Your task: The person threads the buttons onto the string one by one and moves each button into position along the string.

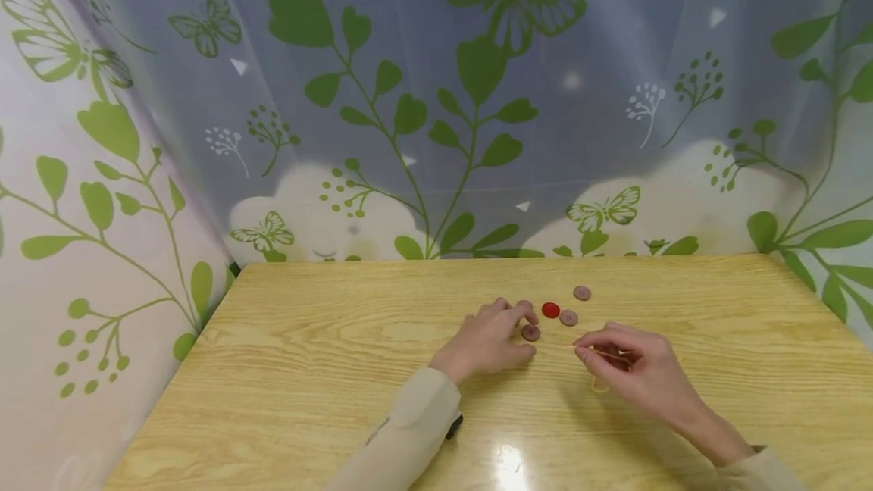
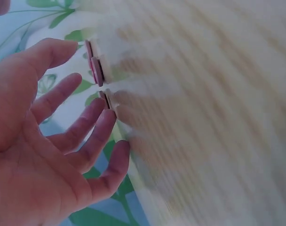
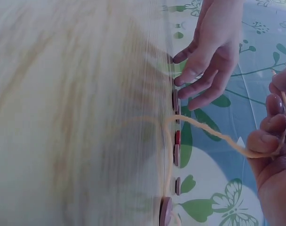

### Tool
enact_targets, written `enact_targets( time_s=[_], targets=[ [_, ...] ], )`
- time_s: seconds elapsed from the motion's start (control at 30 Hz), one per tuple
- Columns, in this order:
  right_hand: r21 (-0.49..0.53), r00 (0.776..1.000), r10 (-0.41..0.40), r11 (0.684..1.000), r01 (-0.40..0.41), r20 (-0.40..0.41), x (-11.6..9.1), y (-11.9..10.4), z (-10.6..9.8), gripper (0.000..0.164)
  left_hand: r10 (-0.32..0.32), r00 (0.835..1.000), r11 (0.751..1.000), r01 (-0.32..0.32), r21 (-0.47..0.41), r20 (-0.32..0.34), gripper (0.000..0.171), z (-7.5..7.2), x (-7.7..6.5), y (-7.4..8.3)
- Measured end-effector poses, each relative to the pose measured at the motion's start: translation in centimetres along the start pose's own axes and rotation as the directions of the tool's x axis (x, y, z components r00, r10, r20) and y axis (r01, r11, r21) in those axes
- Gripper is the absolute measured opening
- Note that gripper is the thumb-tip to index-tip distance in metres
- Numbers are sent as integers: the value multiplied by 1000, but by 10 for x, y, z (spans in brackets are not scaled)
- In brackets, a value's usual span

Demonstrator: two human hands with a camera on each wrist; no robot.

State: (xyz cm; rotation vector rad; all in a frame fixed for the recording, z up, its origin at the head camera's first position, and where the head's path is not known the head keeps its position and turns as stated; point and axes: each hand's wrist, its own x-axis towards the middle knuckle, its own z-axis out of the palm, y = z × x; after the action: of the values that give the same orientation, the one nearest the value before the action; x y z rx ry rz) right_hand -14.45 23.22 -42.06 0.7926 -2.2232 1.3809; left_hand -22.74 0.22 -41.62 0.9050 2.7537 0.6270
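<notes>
My right hand [image 1: 634, 366] pinches a thin yellow-orange string [image 3: 204, 127] between thumb and index finger, its short end poking out past the fingertips. The rest of the string sags to the table, passing a mauve button [image 3: 166, 212] low in the right wrist view. Spread and loosely bent, the fingers of my left hand [image 1: 487, 339] hold nothing. They hover around a dark mauve button [image 1: 530, 333] on the table. Another mauve button [image 1: 524, 306] shows partly behind those fingers. A red button [image 1: 550, 310] lies just right of them, beside a mauve button [image 1: 568, 317].
One more mauve button [image 1: 582, 292] lies farther back on the wood-grain table [image 1: 327, 339]. A curtain [image 1: 423, 97] with green leaves and butterflies hangs along the table's back and sides. Something small and black [image 1: 454, 426] shows beside the left sleeve.
</notes>
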Motion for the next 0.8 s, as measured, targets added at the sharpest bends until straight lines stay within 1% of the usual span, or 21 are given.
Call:
enact_targets(
  time_s=[0.1, 0.2, 0.37, 0.5, 0.67, 0.73, 0.8],
  targets=[
    [-15, 1000, -3, 1000, 3, -2, 1, 0, -3, 39, -16, 1000, 999, 16, 47, 4, 33, 0, 4, 2],
    [-33, 1000, 13, 999, -13, -1, 1, 0, -6, 41, -19, 1000, 995, 18, 94, 8, 33, -1, 8, 3],
    [-33, 1000, 29, 999, -30, -6, 0, -1, -8, 39, -43, 998, 988, 36, 150, 44, 34, -4, 12, 6],
    [-25, 1000, 21, 999, -21, -11, 0, 0, -8, 38, -60, 996, 987, 51, 153, 58, 32, -3, 14, 5],
    [-59, 999, 43, 997, -44, -9, -2, 2, -10, 35, -48, 996, 993, 40, 110, 72, 25, -3, 20, 1],
    [-77, 998, 67, 995, -67, -2, -3, 2, -11, 33, -44, 996, 995, 37, 92, 78, 20, -3, 21, -1],
    [-78, 997, 71, 994, -71, -1, -3, 3, -11, 33, -45, 996, 996, 38, 79, 79, 17, -3, 22, -2]
  ],
)
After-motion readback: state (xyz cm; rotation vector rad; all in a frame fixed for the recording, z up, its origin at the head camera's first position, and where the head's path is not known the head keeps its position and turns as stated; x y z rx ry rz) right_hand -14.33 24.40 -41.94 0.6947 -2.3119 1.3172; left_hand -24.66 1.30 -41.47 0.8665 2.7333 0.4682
